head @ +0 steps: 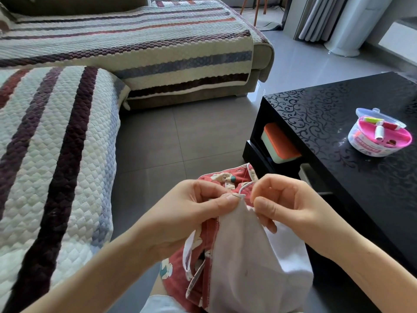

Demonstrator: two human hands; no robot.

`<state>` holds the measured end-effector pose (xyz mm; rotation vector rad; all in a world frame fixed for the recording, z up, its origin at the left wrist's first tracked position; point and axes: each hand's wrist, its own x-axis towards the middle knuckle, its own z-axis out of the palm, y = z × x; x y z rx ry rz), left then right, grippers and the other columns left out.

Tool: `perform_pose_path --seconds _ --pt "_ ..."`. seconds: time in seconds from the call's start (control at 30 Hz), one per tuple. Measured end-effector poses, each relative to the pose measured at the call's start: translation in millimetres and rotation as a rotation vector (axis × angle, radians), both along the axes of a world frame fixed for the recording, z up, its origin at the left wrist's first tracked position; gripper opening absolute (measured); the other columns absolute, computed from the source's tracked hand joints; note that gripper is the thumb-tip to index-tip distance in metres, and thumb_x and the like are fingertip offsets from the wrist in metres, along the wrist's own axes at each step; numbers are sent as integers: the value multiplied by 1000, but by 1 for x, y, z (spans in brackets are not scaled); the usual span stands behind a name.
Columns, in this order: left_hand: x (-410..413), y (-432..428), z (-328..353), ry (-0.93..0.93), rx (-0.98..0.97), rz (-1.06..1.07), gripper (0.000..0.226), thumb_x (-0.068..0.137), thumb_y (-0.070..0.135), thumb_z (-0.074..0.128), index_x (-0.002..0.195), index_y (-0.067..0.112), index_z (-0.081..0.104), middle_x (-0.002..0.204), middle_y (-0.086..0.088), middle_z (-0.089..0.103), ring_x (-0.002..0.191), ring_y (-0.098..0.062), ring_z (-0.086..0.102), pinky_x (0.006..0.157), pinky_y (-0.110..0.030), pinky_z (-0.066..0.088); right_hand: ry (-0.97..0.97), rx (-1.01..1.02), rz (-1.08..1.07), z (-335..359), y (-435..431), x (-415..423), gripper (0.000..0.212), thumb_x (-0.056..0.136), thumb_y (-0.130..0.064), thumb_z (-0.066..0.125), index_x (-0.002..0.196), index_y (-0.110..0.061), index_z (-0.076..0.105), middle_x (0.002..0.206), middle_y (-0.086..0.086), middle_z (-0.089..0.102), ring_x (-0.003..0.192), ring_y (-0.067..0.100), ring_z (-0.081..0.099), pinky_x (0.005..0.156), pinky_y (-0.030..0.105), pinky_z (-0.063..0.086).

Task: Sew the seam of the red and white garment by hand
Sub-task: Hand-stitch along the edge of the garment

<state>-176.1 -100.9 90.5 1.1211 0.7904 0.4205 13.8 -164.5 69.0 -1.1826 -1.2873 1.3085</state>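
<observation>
**Hands.** Left hand (194,208): thumb and curled fingers pinch the white piped edge of the garment (239,256) and hold the seam up.

**Garment.** Red printed cloth with a white inner face. It is held in the air over the lap between the two hands, and the rest hangs toward the bottom of the view. A faint red thread (244,177) runs upward from the pinched edge.

**Right hand** (286,199): fingers curled, with thumb and forefinger closed together at the same edge and touching the white cloth. No needle can be made out, so I cannot tell whether one sits in that pinch.

**Surroundings.**
- Striped quilted sofa cover (56,136) at far left.
- Grey tiled floor (180,132).
- Orange-lidded box (279,143) on the shelf under the black tabletop (327,114).
- Open pink sewing kit (379,136) on that tabletop, well apart from the hands.

**Risks, as judged.**
- The two thumbs are nearly touching, so a needle pushed through blind could prick the left thumb.
- Loose thread near the piping may loop and knot if drawn quickly.
- If the left pinch slackens, the layers could slip and the stitch would miss the seam line.
- Pulling too hard may pucker the edge.
</observation>
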Motion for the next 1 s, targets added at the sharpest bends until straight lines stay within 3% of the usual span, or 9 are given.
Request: perform_pose_path --seconds 0.17,0.33,0.43,0.53,0.63,0.77,0.9,1.0 --pt "6 -1 -2 22 15 45 21 63 26 71 72 7 75 71 -9 69 63 -13 63 60 -20 53 -205 89 -40 -6 -2 1 8 83 -10 56 81 -3 59 67 6 66 57 13 60 54 21 46" --pt "13 -2 1 56 78 104 19 59 29 73 63 10 73 68 -10 67 61 -15 62 57 -21 52 -255 321 -140 -9 -3 -13 9 86 -21 57 81 -15 61 65 -5 62 53 10 57 55 15 45" --pt "17 0 3 94 117 118 18 60 29 73 61 11 73 65 -8 68 58 -14 62 54 -21 51 -160 319 -200 -10 -1 -17 4 86 -19 59 84 -20 62 63 -3 63 53 13 59 53 21 48" --pt "17 5 2 109 116 126 16 63 27 74 62 11 72 63 -7 69 56 -13 62 53 -20 51 -140 289 -184 -8 1 -19 20 89 -11 56 99 -28 60 67 7 66 58 19 63 58 29 54" --pt "16 8 -1 91 89 120 15 66 23 73 65 7 72 63 -7 69 55 -13 63 52 -20 50 -226 301 -151 -4 3 -19 18 92 -13 52 103 -23 62 69 3 68 61 16 66 62 28 56" --pt "15 9 -2 68 92 103 24 61 26 77 69 4 72 68 -10 70 60 -17 65 57 -23 53 -251 252 -167 1 4 -20 18 90 -29 57 108 -26 57 72 0 72 64 11 69 65 24 56" --pt "15 9 -3 46 156 74 35 59 31 82 75 1 73 75 -11 72 71 -19 67 66 -25 53 -318 272 -198 3 4 -23 3 93 -30 58 95 -28 58 72 -9 73 63 9 69 62 22 55" --pt "15 8 -4 67 228 78 33 58 34 79 75 5 75 74 -9 72 69 -15 65 66 -23 52 -567 369 -367 2 2 -22 11 85 -44 60 86 -34 64 79 -16 71 66 7 69 61 34 55"
